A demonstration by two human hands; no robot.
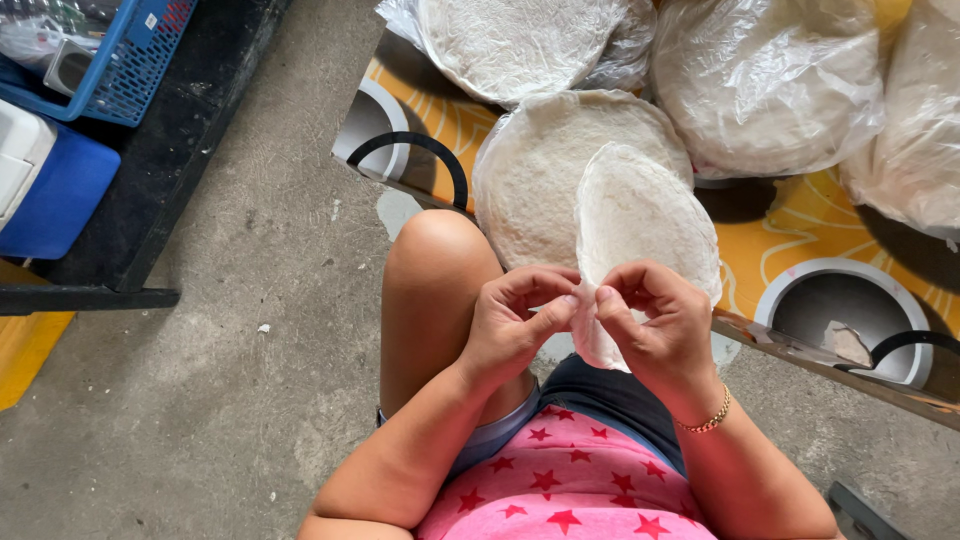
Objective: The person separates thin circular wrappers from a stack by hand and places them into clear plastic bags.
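Note:
A thin, round, whitish sheet (640,215) like rice paper stands tilted above my lap. My left hand (515,320) and my right hand (655,320) both pinch its lower edge, fingertips meeting close together. A gold bracelet (708,420) circles my right wrist. Behind the sheet lies a stack of similar round sheets (535,170) on the low orange table (770,245). My bare knee (435,260) rises to the left of the hands.
Several clear plastic bags of round sheets (765,80) crowd the table's far side. The table has round cut-outs (835,310) in its top. A blue basket (120,60) and a blue-and-white cooler (40,185) sit at upper left beside a dark mat. Grey concrete floor (220,400) lies below.

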